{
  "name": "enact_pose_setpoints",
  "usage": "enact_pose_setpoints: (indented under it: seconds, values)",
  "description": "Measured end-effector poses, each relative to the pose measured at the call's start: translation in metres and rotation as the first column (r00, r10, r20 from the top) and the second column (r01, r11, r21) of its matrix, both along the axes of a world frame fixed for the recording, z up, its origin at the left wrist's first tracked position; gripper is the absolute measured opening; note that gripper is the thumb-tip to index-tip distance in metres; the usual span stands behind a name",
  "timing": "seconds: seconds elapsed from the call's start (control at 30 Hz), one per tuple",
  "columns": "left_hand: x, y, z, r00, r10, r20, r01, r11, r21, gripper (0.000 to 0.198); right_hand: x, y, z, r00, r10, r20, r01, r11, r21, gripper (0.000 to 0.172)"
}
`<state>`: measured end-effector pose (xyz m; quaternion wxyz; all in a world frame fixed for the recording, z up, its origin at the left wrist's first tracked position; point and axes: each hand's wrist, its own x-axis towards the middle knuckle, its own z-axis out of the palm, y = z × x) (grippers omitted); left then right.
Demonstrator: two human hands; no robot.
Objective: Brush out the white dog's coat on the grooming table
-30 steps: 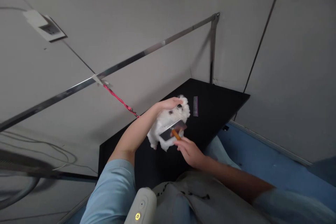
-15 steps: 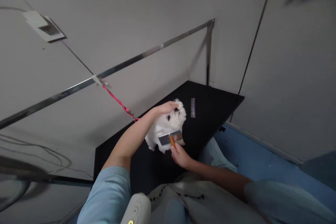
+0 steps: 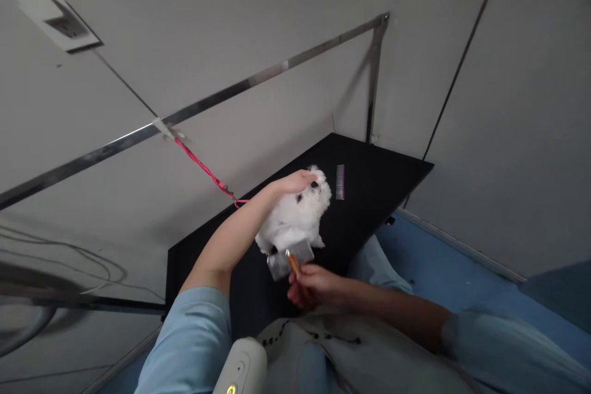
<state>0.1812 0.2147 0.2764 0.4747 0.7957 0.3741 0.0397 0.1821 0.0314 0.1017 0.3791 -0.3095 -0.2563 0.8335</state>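
Note:
A small white dog [image 3: 295, 218] is on the black tabletop, its face turned up to the right. Across its head lies my left hand [image 3: 298, 181], with the thumb side by the muzzle; the fingers curl round behind the head and are partly hidden. My right hand [image 3: 311, 284] grips the orange-brown handle of a slicker brush [image 3: 302, 251]. The brush's wide metal head is at the dog's lower front, over its legs; whether it touches the coat I cannot tell. A metal comb [image 3: 340, 182] with a purple edge lies on the table beyond the dog.
The black grooming table [image 3: 378, 172] stands against a pale wall. Above it runs a metal bar [image 3: 221, 95], from which a pink leash [image 3: 198, 163] goes down to the dog. A wall socket [image 3: 69, 28] and loose cables [image 3: 92, 258] are at the left. Blue floor [image 3: 443, 258] shows at the right.
My right hand has drawn the slicker brush down and slightly left, from the dog's chest toward its feet. My left hand stays on the head. The view has shifted a little.

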Motion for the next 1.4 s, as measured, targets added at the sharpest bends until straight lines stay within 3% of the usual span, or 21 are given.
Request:
enact_pose_setpoints:
  seconds: [0.1,0.17,0.23,0.3,0.43,0.47,0.53,0.6,0.67,0.73,0.77,0.87,0.93,1.03,1.07,1.1,1.17,1.23,1.27,1.37,1.4]
  values:
    - [-0.001,0.003,-0.005,1.000,-0.006,0.014,0.007,0.999,-0.034,0.031,0.003,0.008,0.008,0.958,-0.286,0.036,0.278,0.949,0.147,0.019]
    - [-0.002,0.006,-0.008,1.000,-0.003,0.019,0.003,1.000,0.003,0.031,0.000,0.008,0.005,0.963,-0.251,0.102,0.241,0.965,0.106,0.024]
    - [-0.003,0.011,-0.009,1.000,-0.010,0.024,0.009,0.999,0.043,0.030,-0.004,0.003,-0.001,0.990,-0.099,0.098,0.096,0.995,0.035,0.031]
    - [-0.004,0.013,-0.008,0.999,-0.028,0.026,0.027,0.999,0.045,0.029,-0.004,0.000,-0.004,0.997,-0.053,0.059,0.048,0.996,0.082,0.037]
    - [-0.005,0.012,-0.004,0.999,-0.028,0.024,0.029,0.999,-0.047,0.029,0.005,0.006,-0.001,0.945,-0.307,0.115,0.270,0.928,0.257,0.036]
    - [-0.005,0.010,-0.003,0.999,-0.024,0.023,0.026,0.998,-0.060,0.029,0.007,0.006,-0.002,0.948,-0.275,0.159,0.236,0.945,0.227,0.035]
    - [-0.004,0.005,-0.001,1.000,-0.018,0.016,0.019,0.998,-0.068,0.028,0.010,0.004,-0.003,0.976,-0.075,0.204,0.054,0.993,0.106,0.035]
    - [-0.003,0.001,0.001,1.000,-0.013,-0.003,0.013,0.996,-0.087,0.027,0.015,0.003,-0.002,0.986,0.032,0.166,-0.046,0.995,0.083,0.037]
    - [-0.001,-0.003,0.004,0.999,-0.025,-0.020,0.022,0.990,-0.139,0.027,0.021,0.005,0.003,0.984,-0.117,0.130,0.087,0.973,0.216,0.039]
    - [0.001,-0.007,0.006,0.997,-0.068,-0.033,0.060,0.978,-0.199,0.025,0.028,0.008,0.008,0.929,-0.343,0.137,0.278,0.894,0.352,0.038]
    - [0.003,-0.010,0.006,0.994,-0.097,-0.040,0.086,0.971,-0.224,0.024,0.029,0.009,0.008,0.911,-0.377,0.168,0.298,0.883,0.363,0.038]
    - [0.010,-0.016,0.008,0.980,-0.173,-0.093,0.146,0.959,-0.244,0.023,0.030,0.003,0.003,0.951,-0.189,0.246,0.124,0.958,0.258,0.038]
    - [0.015,-0.019,0.008,0.968,-0.213,-0.137,0.176,0.955,-0.239,0.023,0.032,-0.003,0.002,0.969,-0.124,0.212,0.059,0.955,0.292,0.038]
    - [0.024,-0.022,0.005,0.943,-0.289,-0.167,0.242,0.936,-0.256,0.023,0.041,-0.005,0.007,0.924,-0.361,0.127,0.265,0.843,0.469,0.035]
    - [0.027,-0.022,0.004,0.938,-0.301,-0.172,0.253,0.933,-0.255,0.024,0.044,-0.005,0.008,0.903,-0.413,0.119,0.312,0.821,0.478,0.033]
    - [0.029,-0.022,0.002,0.937,-0.301,-0.177,0.253,0.935,-0.249,0.024,0.046,-0.005,0.008,0.906,-0.402,0.131,0.307,0.838,0.450,0.032]
    - [0.033,-0.021,-0.002,0.942,-0.275,-0.192,0.227,0.945,-0.237,0.024,0.049,-0.006,0.004,0.963,-0.216,0.163,0.153,0.931,0.331,0.031]
    - [0.037,-0.019,-0.004,0.949,-0.245,-0.198,0.195,0.950,-0.243,0.022,0.053,-0.008,0.001,0.989,-0.062,0.138,0.020,0.959,0.284,0.031]
    - [0.039,-0.019,-0.006,0.949,-0.242,-0.200,0.186,0.947,-0.261,0.022,0.055,-0.007,0.001,0.990,-0.075,0.118,0.035,0.948,0.316,0.031]
    - [0.043,-0.017,-0.009,0.946,-0.255,-0.203,0.185,0.933,-0.308,0.022,0.066,-0.005,0.005,0.942,-0.325,0.079,0.256,0.853,0.454,0.028]
    - [0.045,-0.016,-0.011,0.944,-0.263,-0.201,0.193,0.931,-0.310,0.021,0.068,-0.004,0.006,0.929,-0.358,0.094,0.281,0.847,0.451,0.027]
